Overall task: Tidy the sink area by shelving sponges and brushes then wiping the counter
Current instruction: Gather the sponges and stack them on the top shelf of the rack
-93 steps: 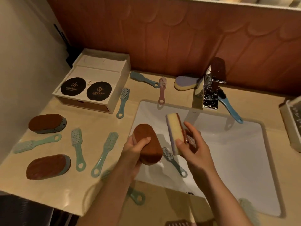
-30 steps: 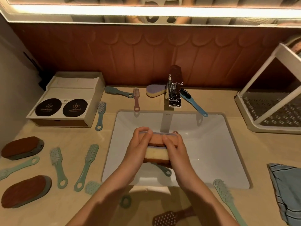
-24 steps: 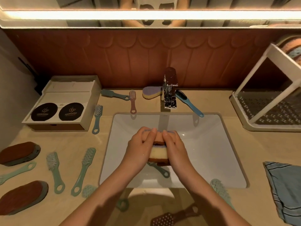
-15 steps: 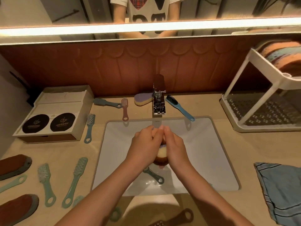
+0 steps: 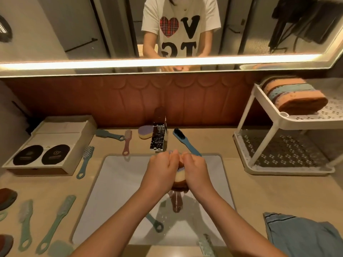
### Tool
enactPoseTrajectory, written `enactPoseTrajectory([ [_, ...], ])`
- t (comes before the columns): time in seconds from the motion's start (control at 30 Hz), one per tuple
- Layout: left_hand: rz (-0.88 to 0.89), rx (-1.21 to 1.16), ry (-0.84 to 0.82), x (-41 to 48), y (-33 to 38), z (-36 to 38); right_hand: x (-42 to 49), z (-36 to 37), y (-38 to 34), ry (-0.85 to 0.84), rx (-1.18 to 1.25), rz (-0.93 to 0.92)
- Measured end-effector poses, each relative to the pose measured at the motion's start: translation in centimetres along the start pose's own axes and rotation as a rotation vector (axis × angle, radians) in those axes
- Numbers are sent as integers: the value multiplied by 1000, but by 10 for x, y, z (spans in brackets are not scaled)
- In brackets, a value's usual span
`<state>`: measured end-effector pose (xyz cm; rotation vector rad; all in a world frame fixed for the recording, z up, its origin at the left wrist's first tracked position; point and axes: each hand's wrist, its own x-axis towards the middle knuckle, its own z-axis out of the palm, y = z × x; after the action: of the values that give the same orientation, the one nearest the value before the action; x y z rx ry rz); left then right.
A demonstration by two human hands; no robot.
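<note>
My left hand (image 5: 161, 170) and my right hand (image 5: 195, 170) press two stacked sponges (image 5: 179, 176) between them over the white sink (image 5: 118, 184). Brownish water (image 5: 176, 201) runs down from the sponges into the basin. A teal brush (image 5: 155, 222) lies in the sink under my arms. On the white two-tier shelf (image 5: 259, 145) at the right, sponges (image 5: 293, 95) sit on the upper tier. More brushes (image 5: 57, 221) and brown sponges (image 5: 7, 198) lie on the counter at the left. A purple-and-yellow sponge (image 5: 144, 132) and a blue brush (image 5: 185, 141) lie by the faucet (image 5: 158, 134).
A white box (image 5: 48, 143) with two black discs stands at the back left. A blue cloth (image 5: 304, 236) lies at the front right of the beige counter (image 5: 250, 193). A mirror spans the wall above a light strip. A brush (image 5: 207, 245) lies on the sink's front rim.
My hands brought the two sponges together, stacked them and squeezed them tight; water now streams out. The view has tilted up, showing the mirror and the shelf's upper tier.
</note>
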<state>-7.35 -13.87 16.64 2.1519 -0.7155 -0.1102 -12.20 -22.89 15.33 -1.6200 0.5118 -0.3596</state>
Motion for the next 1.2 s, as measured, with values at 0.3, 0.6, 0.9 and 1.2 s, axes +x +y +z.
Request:
enactPoseTrajectory([
  [0.3,-100,-218,66,23,35,18,7,-91,-21,-275,-168,8],
  [0.6,-19,-288,119,45,102,28,12,-171,-62,-277,-220,-211],
  [0.9,113,-342,79,88,181,60,34,-243,-95,-88,-47,-346],
  [1.2,-4,-656,-131,126,234,116,72,-312,-90,161,1,-310],
])
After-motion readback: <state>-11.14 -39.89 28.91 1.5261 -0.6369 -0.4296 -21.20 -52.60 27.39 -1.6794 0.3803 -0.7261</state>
